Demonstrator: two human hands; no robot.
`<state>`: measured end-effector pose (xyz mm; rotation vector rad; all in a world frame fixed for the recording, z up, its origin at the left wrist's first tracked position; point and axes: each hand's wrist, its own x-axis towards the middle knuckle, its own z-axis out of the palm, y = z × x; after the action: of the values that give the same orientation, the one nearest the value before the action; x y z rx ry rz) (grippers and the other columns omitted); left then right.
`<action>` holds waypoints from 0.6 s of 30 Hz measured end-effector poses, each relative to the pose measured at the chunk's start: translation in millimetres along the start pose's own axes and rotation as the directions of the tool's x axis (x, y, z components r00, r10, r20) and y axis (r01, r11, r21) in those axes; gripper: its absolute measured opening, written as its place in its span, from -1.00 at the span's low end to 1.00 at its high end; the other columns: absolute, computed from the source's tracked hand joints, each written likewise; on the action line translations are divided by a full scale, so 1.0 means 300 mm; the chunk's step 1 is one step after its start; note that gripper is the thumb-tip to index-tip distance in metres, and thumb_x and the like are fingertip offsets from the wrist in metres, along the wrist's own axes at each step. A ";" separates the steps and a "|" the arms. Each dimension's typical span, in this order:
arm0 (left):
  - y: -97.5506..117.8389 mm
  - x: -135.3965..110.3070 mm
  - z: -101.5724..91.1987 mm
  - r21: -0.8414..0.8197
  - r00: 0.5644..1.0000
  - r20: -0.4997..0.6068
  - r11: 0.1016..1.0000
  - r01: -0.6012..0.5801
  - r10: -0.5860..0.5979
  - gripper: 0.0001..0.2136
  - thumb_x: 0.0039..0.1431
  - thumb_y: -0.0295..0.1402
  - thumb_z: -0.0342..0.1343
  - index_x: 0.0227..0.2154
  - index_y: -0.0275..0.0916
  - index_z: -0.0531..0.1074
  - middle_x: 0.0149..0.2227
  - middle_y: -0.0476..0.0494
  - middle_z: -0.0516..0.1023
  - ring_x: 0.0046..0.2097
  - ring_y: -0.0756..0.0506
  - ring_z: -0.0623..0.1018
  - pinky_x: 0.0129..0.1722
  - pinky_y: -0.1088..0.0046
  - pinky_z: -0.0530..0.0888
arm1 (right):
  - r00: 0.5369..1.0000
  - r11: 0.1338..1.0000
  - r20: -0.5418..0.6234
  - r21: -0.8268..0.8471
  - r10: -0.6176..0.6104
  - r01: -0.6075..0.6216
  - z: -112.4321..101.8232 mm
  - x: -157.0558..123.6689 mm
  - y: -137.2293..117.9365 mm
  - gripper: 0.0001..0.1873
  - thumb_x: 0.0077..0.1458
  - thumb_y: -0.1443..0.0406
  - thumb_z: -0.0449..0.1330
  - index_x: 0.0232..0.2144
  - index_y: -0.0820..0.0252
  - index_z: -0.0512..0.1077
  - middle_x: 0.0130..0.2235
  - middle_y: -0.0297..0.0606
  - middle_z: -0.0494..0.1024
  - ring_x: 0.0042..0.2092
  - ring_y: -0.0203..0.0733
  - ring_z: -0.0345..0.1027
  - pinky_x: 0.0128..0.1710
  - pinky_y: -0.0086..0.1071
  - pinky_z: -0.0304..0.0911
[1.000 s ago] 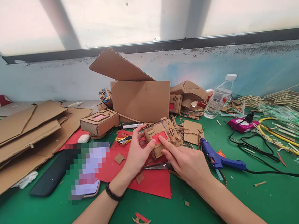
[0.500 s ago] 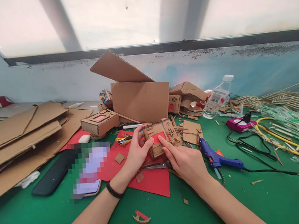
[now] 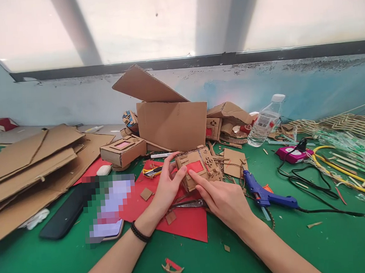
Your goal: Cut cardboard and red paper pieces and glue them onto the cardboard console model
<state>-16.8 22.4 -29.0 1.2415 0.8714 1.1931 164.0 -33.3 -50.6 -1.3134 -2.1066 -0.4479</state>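
A small cardboard model (image 3: 199,165) with a red panel and cut-out buttons stands tilted on a red paper sheet (image 3: 184,223). My left hand (image 3: 165,189) grips its left end, thumb on the front face. My right hand (image 3: 225,199) rests at its lower right, forefinger stretched out and pressing the edge of the red panel. Scissors (image 3: 186,203) lie under my hands on the red sheet.
A blue glue gun (image 3: 264,193) with a black cord lies right of my hand. Behind stand an open cardboard box (image 3: 172,124), another cardboard model (image 3: 123,149), a water bottle (image 3: 265,121). Flat cardboard (image 3: 26,166) is stacked left; a phone (image 3: 108,209), a yellow utility knife (image 3: 152,171).
My right forefinger has slid slightly left along the red panel's lower edge. The view has tipped down a little. Both hands stay on the model.
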 end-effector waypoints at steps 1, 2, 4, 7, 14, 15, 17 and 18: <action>-0.001 -0.001 0.000 0.002 1.000 -0.003 1.000 -0.004 0.004 -0.46 0.28 -0.13 0.25 0.25 -0.10 0.26 0.15 -0.24 0.52 0.16 -0.21 0.57 0.10 0.27 0.56 | 1.000 1.000 -0.005 -0.015 0.015 -0.015 0.002 -0.001 0.001 -0.54 0.54 0.20 -0.06 0.33 0.07 0.39 -0.51 -0.42 0.58 -0.52 -0.40 0.37 -0.49 -0.34 -0.05; -0.002 -0.001 0.001 0.004 1.000 -0.008 1.000 -0.007 0.007 -0.47 0.28 -0.14 0.25 0.24 -0.10 0.26 0.15 -0.23 0.53 0.16 -0.21 0.57 0.10 0.27 0.56 | 1.000 0.999 -0.009 -0.023 0.026 -0.027 0.004 -0.003 0.002 -0.54 0.53 0.20 -0.04 0.33 0.07 0.40 -0.50 -0.42 0.59 -0.52 -0.40 0.37 -0.50 -0.34 -0.05; -0.006 -0.002 0.001 0.011 1.000 -0.019 1.000 -0.011 0.011 -0.48 0.28 -0.14 0.24 0.23 -0.09 0.27 0.14 -0.22 0.53 0.15 -0.21 0.58 0.09 0.27 0.57 | 0.999 0.999 -0.010 -0.010 0.032 -0.032 0.007 -0.005 0.004 -0.55 0.53 0.21 -0.03 0.32 0.08 0.41 -0.49 -0.41 0.60 -0.52 -0.40 0.37 -0.50 -0.35 -0.05; -0.014 -0.001 -0.001 0.026 1.000 -0.025 1.000 -0.011 0.012 -0.47 0.29 -0.14 0.24 0.25 -0.09 0.25 0.13 -0.23 0.53 0.11 -0.21 0.60 0.05 0.27 0.58 | 1.000 0.998 0.009 0.061 0.010 -0.011 0.005 -0.003 0.002 -0.54 0.54 0.22 -0.06 0.32 0.11 0.41 -0.49 -0.41 0.60 -0.51 -0.38 0.39 -0.48 -0.35 -0.03; -0.022 0.002 -0.005 0.044 0.999 -0.001 0.999 -0.033 0.033 -0.45 0.28 -0.14 0.26 0.26 -0.10 0.25 0.16 -0.23 0.50 0.21 -0.22 0.53 0.10 0.29 0.55 | 1.000 0.979 -0.018 0.203 -0.016 0.020 -0.011 0.004 -0.004 -0.54 0.54 0.23 -0.08 0.28 0.22 0.44 -0.53 -0.44 0.53 -0.51 -0.35 0.38 -0.46 -0.38 0.02; -0.022 0.002 -0.006 0.050 0.999 0.000 0.998 -0.032 0.032 -0.45 0.29 -0.14 0.25 0.26 -0.11 0.25 0.15 -0.23 0.50 0.21 -0.22 0.52 0.10 0.29 0.55 | 0.999 0.977 -0.030 0.212 -0.011 0.017 -0.012 0.004 -0.004 -0.55 0.54 0.24 -0.08 0.26 0.23 0.46 -0.53 -0.43 0.53 -0.51 -0.34 0.39 -0.45 -0.38 0.03; -0.021 0.001 -0.008 0.066 0.999 0.001 0.997 -0.035 0.035 -0.47 0.30 -0.13 0.23 0.26 -0.11 0.25 0.17 -0.23 0.49 0.22 -0.22 0.50 0.11 0.30 0.54 | 0.999 0.974 -0.039 0.227 -0.003 0.012 -0.014 0.003 -0.004 -0.56 0.54 0.24 -0.07 0.23 0.24 0.48 -0.51 -0.43 0.55 -0.51 -0.33 0.40 -0.45 -0.38 0.04; -0.021 0.001 -0.009 0.078 0.999 0.001 0.996 -0.044 0.044 -0.48 0.31 -0.13 0.22 0.25 -0.11 0.26 0.19 -0.23 0.47 0.24 -0.21 0.49 0.13 0.30 0.53 | 0.999 0.973 -0.038 0.231 -0.001 0.010 -0.015 0.003 -0.005 -0.56 0.53 0.24 -0.06 0.22 0.24 0.49 -0.51 -0.42 0.56 -0.50 -0.33 0.40 -0.44 -0.38 0.04</action>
<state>-18.2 23.7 -35.5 1.3289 0.9023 1.2048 163.7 -35.8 -46.5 -1.1555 -2.0615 -0.2189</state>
